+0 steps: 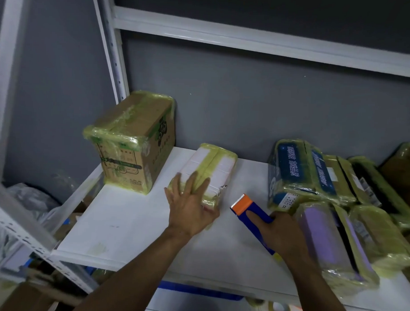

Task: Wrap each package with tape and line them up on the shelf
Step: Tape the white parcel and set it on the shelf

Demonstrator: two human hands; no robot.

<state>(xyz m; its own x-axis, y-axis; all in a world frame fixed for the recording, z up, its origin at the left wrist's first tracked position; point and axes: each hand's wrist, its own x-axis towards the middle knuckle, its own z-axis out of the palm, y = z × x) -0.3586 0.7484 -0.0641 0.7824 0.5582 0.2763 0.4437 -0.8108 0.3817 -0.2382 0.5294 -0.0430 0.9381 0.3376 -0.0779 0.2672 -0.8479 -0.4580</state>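
Observation:
A small white package [213, 167] banded with yellow-green tape lies on the white shelf [118, 224] near its middle. My left hand [190, 206] rests flat on the package's near end, fingers spread. My right hand [282, 234] grips a blue tape dispenser [250, 215] with an orange cutter head, held just right of the package above the shelf. A taped brown cardboard box [132, 141] stands at the shelf's back left. Several taped packages [319, 178] are crowded together on the right, among them a purple one [329, 238].
A white shelf upright [114, 56] rises at the back left and an upper shelf beam [261, 41] crosses above. Below the shelf lie a roll of tape [278, 310], a blue bin edge [199, 291] and plastic bags [32, 202] at the left.

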